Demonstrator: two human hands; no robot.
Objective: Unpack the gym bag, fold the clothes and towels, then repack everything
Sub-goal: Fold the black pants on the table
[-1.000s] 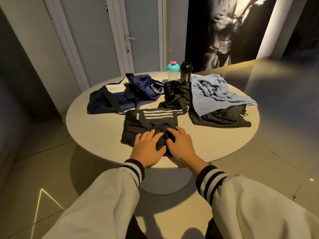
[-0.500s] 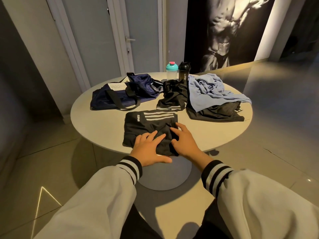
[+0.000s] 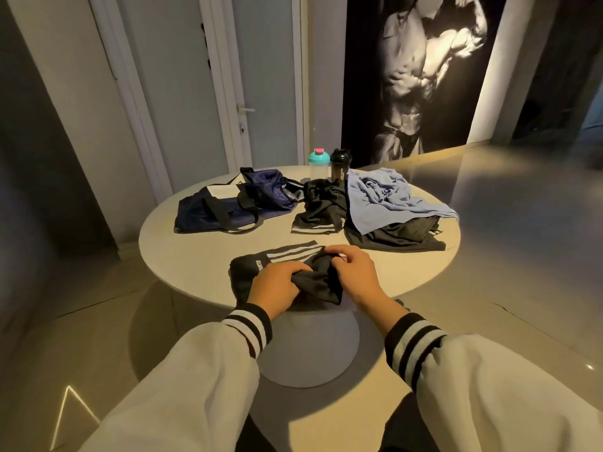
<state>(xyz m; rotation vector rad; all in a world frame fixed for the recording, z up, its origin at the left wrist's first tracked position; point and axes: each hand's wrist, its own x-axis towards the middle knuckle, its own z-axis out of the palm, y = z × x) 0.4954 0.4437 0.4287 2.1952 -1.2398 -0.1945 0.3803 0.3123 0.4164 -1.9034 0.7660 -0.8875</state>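
A black garment with white stripes lies bunched at the near edge of the round white table. My left hand and my right hand both grip its near fabric, lifting it into a fold. A navy gym bag lies flat at the table's far left. A second black garment with striped hem sits at the far middle. A light blue towel lies crumpled over another black garment at the far right.
Two shaker bottles stand at the table's back edge, one with a teal lid, one black. A white card rests on the bag. A door and a dark wall poster are behind. Tiled floor surrounds the table.
My hands went from pressing flat on the striped garment to gripping and bunching its near edge upward. The camera drew back from the table.
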